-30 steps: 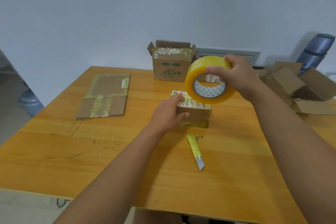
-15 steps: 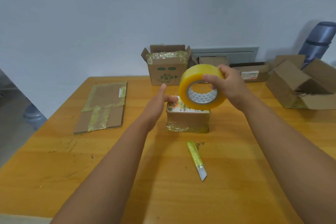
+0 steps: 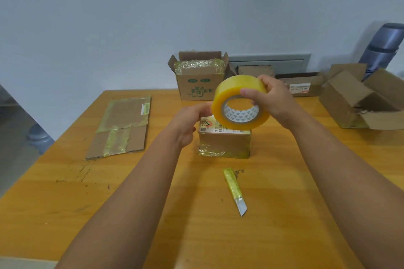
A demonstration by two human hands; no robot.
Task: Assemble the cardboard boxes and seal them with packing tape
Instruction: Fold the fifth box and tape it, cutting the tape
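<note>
My right hand (image 3: 275, 102) grips a yellow packing tape roll (image 3: 238, 102) from above and holds it upright in the air over a small taped cardboard box (image 3: 224, 143). That box stands at the table's middle with a printed label on top. The fingertips of my left hand (image 3: 189, 122) touch the roll's left rim, and the hand is off the box. A flattened cardboard box (image 3: 123, 124) with tape strips lies at the left.
A yellow utility knife (image 3: 235, 190) lies on the wooden table (image 3: 87, 214) in front of the small box, blade toward me. An open box with green print (image 3: 199, 82) stands at the back, more open boxes (image 3: 358, 102) at the right, and a grey flask (image 3: 382, 48) behind them.
My left hand has left the small box's top and risen to the tape roll's left side. My right hand still holds the roll. The view has tilted up slightly.
</note>
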